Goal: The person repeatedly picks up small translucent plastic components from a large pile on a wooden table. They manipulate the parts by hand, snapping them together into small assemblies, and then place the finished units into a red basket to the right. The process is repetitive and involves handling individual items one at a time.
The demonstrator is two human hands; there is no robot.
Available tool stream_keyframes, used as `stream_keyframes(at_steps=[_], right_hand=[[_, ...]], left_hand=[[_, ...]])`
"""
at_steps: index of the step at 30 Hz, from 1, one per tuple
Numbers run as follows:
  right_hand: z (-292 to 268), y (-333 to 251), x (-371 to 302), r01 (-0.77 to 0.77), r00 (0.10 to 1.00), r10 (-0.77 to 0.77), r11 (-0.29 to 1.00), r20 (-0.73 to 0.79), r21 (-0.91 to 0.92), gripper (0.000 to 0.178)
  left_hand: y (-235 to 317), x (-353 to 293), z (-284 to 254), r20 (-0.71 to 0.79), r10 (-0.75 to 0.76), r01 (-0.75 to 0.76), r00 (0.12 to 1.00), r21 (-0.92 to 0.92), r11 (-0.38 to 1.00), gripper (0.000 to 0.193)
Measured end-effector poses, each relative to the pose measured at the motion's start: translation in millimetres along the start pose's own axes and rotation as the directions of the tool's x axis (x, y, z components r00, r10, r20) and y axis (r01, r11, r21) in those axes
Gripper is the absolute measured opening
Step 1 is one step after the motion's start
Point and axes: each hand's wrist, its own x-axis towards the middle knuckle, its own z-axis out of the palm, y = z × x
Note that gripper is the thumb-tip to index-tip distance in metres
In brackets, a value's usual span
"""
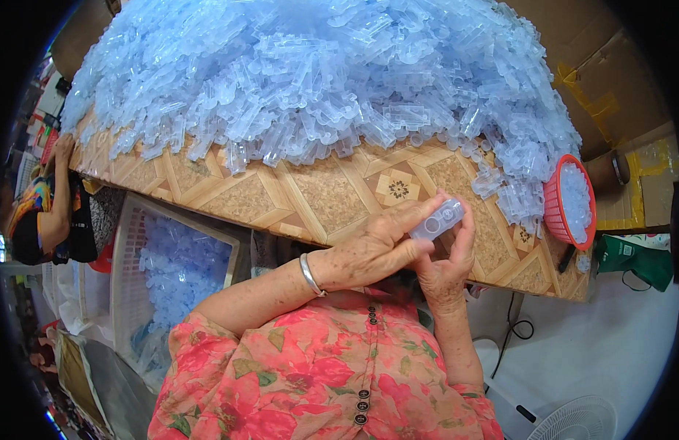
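Both hands are busy with a single clear plastic piece [448, 213], held up over the near edge of the patterned table [321, 198], in front of the person's chest; it lies tilted between the fingers, with a round opening showing on its face; the left hand [379, 246] pinches its lower left end, thumb below and fingers along the upper side; the right hand [451, 268] grasps it from the right, fingers curled up beside it, so neither hand is free; the step in hand appears to be close handling of this one piece, perhaps pressing or turning it, though whether a part is being closed or merely checked I cannot tell; the next move, as I judge it, calls for a light, steady grip in the right hand while the left thumb works at the end, since smooth plastic could slip or flex under uneven pressure; beyond the hands, a great pile [317, 81] of similar pieces covers the far part of the table; a red basket [552, 204] with more of them stands at the table's right end, well apart from the hands; a pale crate [129, 271], also holding pieces, sits below the table on the left.
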Motion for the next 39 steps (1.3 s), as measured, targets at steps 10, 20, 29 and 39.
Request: stream_keyframes(at_steps=[10,20,29,39], right_hand=[[-28.8,-12.7,12.3,0.076,0.99,-0.03,0.939,0.139,-0.337,0.072],[-42.6,-7.3,32.4,0.207,0.948,-0.089,0.903,0.307,-0.378,0.042],[-40.3,-4.7,32.3,0.194,0.945,-0.063,0.899,0.322,-0.393,0.042],[-59.2,-1.2,100.8,0.311,0.95,-0.202,0.603,0.237,-0.734,0.037]], left_hand=[[3.6,6.7,-9.3,0.0,-0.003,0.002,1.0,0.347,0.938,0.053],[-6.1,11.9,-13.3,-0.065,0.08,-0.037,0.995,0.501,0.865,0.037],[-9.2,8.2,-2.3,-0.148,0.12,-0.023,0.982,0.533,0.846,0.035],[-9.6,3.9,-1.3,-0.157,0.131,-0.026,0.979,0.539,0.842,0.04]])
